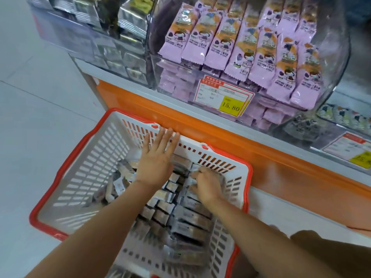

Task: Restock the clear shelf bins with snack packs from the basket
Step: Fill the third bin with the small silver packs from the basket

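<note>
On the shop floor, below an orange shelf of clear bins, the basket holds the grey snack packs. I judge this the gathering step: the left hand lies flat and released on them, while the right hand grasps a few. Next they need lifting to a bin.

Slotted plastic basket; glossy foil snack packs; clear plastic bin.

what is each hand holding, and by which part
The right hand pinches a pack by its top edge, inside the basket; the left hand lies flat, holding nothing.
</note>
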`<state>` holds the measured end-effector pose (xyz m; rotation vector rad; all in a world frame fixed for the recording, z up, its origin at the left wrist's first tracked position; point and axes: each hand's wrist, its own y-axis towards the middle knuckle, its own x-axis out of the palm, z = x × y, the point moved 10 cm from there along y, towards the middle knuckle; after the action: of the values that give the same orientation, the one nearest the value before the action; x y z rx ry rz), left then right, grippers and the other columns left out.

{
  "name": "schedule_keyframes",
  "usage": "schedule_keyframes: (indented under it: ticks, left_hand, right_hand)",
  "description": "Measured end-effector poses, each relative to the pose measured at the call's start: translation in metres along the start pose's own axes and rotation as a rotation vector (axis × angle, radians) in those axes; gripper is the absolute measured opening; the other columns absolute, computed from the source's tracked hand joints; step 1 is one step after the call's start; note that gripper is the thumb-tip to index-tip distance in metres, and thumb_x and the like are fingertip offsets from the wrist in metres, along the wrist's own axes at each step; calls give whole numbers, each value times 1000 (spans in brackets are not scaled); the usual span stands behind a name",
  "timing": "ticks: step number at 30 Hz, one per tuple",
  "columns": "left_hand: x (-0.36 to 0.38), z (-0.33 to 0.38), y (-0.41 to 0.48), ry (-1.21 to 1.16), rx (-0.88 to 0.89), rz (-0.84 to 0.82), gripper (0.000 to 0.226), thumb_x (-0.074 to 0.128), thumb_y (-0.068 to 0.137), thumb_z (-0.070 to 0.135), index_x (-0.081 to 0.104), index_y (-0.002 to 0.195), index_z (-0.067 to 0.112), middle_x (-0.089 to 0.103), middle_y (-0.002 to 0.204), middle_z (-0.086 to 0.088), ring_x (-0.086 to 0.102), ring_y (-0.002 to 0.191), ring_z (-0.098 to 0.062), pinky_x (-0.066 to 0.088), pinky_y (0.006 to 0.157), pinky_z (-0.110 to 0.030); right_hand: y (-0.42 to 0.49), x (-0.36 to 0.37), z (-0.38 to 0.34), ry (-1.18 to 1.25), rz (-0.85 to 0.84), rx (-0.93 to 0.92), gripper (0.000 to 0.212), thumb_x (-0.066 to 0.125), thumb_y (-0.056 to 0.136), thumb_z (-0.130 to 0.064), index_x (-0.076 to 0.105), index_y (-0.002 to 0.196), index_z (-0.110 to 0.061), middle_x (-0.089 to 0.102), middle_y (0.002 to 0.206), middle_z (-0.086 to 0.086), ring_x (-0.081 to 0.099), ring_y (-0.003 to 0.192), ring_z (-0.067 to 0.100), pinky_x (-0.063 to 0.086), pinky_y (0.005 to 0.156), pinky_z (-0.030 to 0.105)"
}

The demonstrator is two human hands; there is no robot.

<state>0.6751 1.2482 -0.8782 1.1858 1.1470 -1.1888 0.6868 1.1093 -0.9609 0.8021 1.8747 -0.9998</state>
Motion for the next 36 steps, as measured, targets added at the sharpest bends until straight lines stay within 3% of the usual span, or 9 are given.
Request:
schedule_keyframes:
  ticks: [5,7,10,15,19,23,28,32,36]
  left_hand:
    - [4,-1,-1,-25,-41,-79,93,60,85,14,2,158,19,5,165,-8,-2,152,-27,-5,122,-52]
    - [6,-2,0,-58,-60,-155,89,47,94,17,-20,152,24,-17,163,-3,-21,149,-23,-13,120,-47]
    - [-3,-2,0,-102,-43,-208,82,44,100,22,-19,154,22,-23,162,-2,-22,149,-22,-9,122,-41]
    - [-16,4,-13,-331,3,-209,69,35,96,45,18,157,19,14,165,-3,9,152,-22,8,123,-40]
    - [-23,16,-28,-794,-87,-290,81,30,83,74,40,150,29,44,152,4,39,138,-17,32,115,-46]
    - [-59,28,-34,-972,-116,-256,54,53,89,60,54,136,32,62,125,7,59,111,-15,49,97,-44]
    - [-114,43,-36,-984,-37,-129,23,62,96,32,59,118,26,62,110,-1,58,99,-15,46,89,-28]
    - [-161,58,-39,-852,76,11,43,47,77,57,57,111,33,58,97,12,52,88,-3,41,74,-28]
    - [-206,69,-38,-776,141,186,38,44,78,53,55,112,39,54,98,22,50,91,4,37,72,-22]
  right_hand:
    - [-2,-9,-2,-18,-10,-23,26,68,90,-24,68,114,-13,63,114,4,60,107,22,49,88,33]
    - [-4,-20,-1,38,21,-19,23,67,90,-26,68,110,-14,65,111,3,62,103,20,50,86,32]
    - [-9,-48,-2,244,91,-19,38,70,87,-25,62,123,-15,64,109,1,59,95,13,44,81,23]
    - [-22,-109,-16,621,216,-100,26,70,82,-9,73,106,-19,55,87,-17,51,74,3,44,76,27]
    - [-42,-150,-18,881,253,-111,26,67,81,0,71,95,-21,68,106,6,66,96,22,56,87,41]
    - [-71,-184,-22,958,268,-172,29,64,81,13,65,95,-13,69,104,9,66,94,17,55,80,27]
    - [-105,-209,-26,770,184,-267,30,70,83,-9,61,98,-33,64,112,-7,60,109,14,51,92,34]
    - [-131,-237,-38,624,193,-332,24,74,85,-15,60,100,-28,63,107,-12,57,96,1,46,87,25]
    - [-156,-279,-46,595,295,-408,25,75,84,-11,65,103,-22,66,104,-12,57,94,-6,45,86,16]
